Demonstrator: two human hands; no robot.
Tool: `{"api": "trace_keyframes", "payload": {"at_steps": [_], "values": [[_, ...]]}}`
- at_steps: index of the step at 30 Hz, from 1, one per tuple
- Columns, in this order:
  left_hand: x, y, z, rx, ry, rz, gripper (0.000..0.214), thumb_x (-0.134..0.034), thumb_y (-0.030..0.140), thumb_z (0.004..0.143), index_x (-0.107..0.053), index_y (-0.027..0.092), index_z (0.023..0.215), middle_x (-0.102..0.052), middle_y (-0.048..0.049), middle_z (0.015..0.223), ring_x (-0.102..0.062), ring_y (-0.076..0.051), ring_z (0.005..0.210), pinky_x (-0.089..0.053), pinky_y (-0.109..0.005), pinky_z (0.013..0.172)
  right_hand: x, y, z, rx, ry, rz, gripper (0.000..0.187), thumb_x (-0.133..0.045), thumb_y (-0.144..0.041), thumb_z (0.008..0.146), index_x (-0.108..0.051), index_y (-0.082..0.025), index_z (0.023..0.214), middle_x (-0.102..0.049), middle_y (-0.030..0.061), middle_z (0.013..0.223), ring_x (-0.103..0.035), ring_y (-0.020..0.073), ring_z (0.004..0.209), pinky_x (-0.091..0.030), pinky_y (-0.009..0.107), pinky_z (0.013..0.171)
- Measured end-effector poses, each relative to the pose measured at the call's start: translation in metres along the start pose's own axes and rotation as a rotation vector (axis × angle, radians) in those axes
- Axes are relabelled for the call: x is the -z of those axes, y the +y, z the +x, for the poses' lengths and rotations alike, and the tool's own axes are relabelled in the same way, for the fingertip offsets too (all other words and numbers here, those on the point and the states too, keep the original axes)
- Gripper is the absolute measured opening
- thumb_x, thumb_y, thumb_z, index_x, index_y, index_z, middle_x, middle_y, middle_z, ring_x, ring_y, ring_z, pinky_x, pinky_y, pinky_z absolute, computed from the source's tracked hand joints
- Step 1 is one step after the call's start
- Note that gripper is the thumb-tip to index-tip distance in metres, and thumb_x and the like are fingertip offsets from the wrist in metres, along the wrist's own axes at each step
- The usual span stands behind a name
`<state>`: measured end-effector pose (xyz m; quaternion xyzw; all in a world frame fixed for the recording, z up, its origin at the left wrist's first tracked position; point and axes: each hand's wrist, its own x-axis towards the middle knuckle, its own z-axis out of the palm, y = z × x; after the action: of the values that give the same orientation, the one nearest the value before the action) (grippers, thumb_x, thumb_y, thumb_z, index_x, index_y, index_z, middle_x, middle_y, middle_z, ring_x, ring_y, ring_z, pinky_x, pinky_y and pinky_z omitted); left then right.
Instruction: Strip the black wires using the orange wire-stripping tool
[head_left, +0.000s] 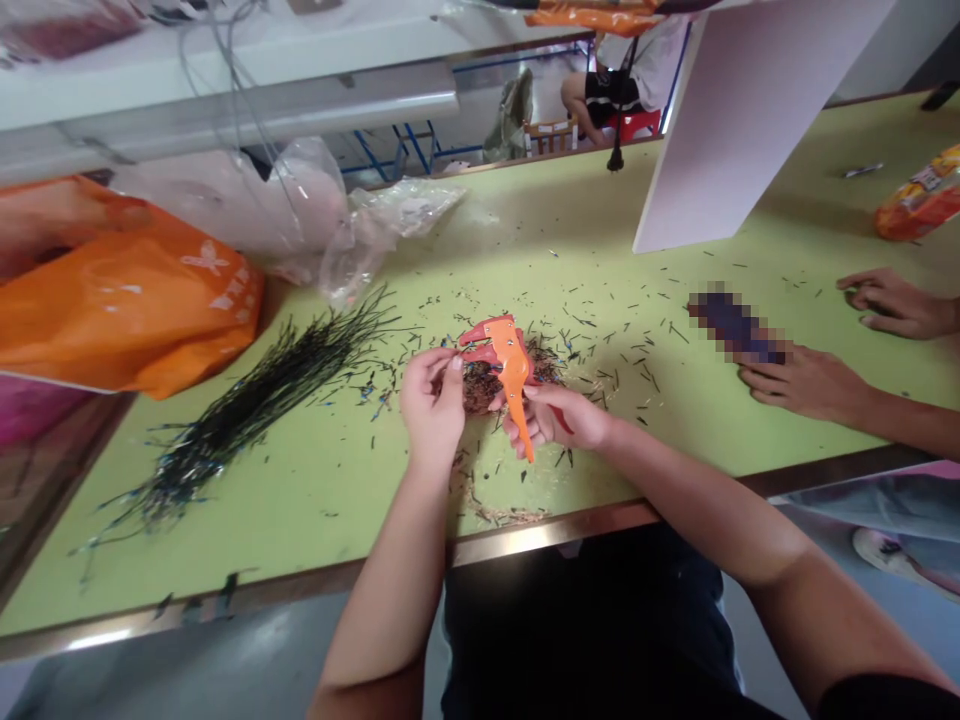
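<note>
An orange and red wire stripper [513, 362] is gripped by its handles in my right hand [571, 416], its jaws facing left. At those jaws my left hand [436, 405] is closed in a pinch; whatever its fingertips hold is too small to make out. Beneath the tool lies a heap of short wire scraps [480, 392], partly hidden by the tool and my hands. Left of my left hand, a long bundle of thin black wires [274, 390] stretches slantwise across the green table [360, 510].
Black offcuts [637, 360] litter the tabletop. An orange bag [142, 290] and clear plastic bags [360, 235] sit at the back left. A white panel [720, 140] stands at the back right. Another person's hand [806, 385] holds a blurred-out object on the right, near a snack packet [919, 200].
</note>
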<state>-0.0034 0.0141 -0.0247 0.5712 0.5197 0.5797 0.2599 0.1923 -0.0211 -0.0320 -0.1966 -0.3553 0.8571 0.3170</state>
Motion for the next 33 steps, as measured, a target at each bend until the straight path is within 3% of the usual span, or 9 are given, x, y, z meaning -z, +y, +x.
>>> {"api": "trace_keyframes", "payload": {"at_steps": [6,17,24,33], "values": [[0.0006,0.0046,0.0006,-0.020,0.012,0.080,0.019,-0.066,0.038,0.092,-0.069,0.021,0.098,-0.070,-0.0027,0.084,-0.056,-0.011,0.059,-0.047,-0.025,0.056,-0.0020,-0.0044,-0.0013,-0.029,0.033,0.010,0.042,-0.047,-0.048,0.104,-0.060,-0.015,0.125,-0.066,0.0047,0.083,-0.067,0.0160,0.066,-0.061,0.030,0.065],[0.0018,0.0058,-0.0005,0.004,0.015,0.070,0.022,-0.066,0.040,0.091,-0.070,0.019,0.099,-0.068,-0.0015,0.085,-0.056,-0.009,0.058,-0.046,-0.023,0.054,0.0003,-0.0037,-0.0012,-0.022,-0.008,-0.025,0.040,-0.044,-0.045,0.105,-0.061,-0.014,0.124,-0.066,0.0045,0.084,-0.069,0.0166,0.065,-0.060,0.030,0.063],[0.0031,0.0047,0.0006,0.010,0.015,0.102,0.029,-0.068,0.045,0.087,-0.072,0.019,0.097,-0.060,0.0025,0.067,-0.054,-0.011,0.053,-0.045,-0.025,0.052,-0.0016,-0.0072,-0.0014,-0.058,0.019,-0.019,0.039,-0.039,-0.042,0.109,-0.062,-0.014,0.124,-0.067,0.0048,0.082,-0.069,0.0168,0.065,-0.058,0.028,0.059],[0.0030,0.0048,-0.0004,0.028,0.026,0.106,0.032,-0.069,0.050,0.086,-0.070,0.020,0.097,-0.065,-0.0003,0.075,-0.054,-0.013,0.055,-0.046,-0.028,0.051,-0.0006,-0.0031,-0.0009,-0.006,-0.033,-0.033,0.038,-0.042,-0.041,0.108,-0.063,-0.014,0.124,-0.069,0.0052,0.084,-0.065,0.0141,0.061,-0.057,0.026,0.058]]}}
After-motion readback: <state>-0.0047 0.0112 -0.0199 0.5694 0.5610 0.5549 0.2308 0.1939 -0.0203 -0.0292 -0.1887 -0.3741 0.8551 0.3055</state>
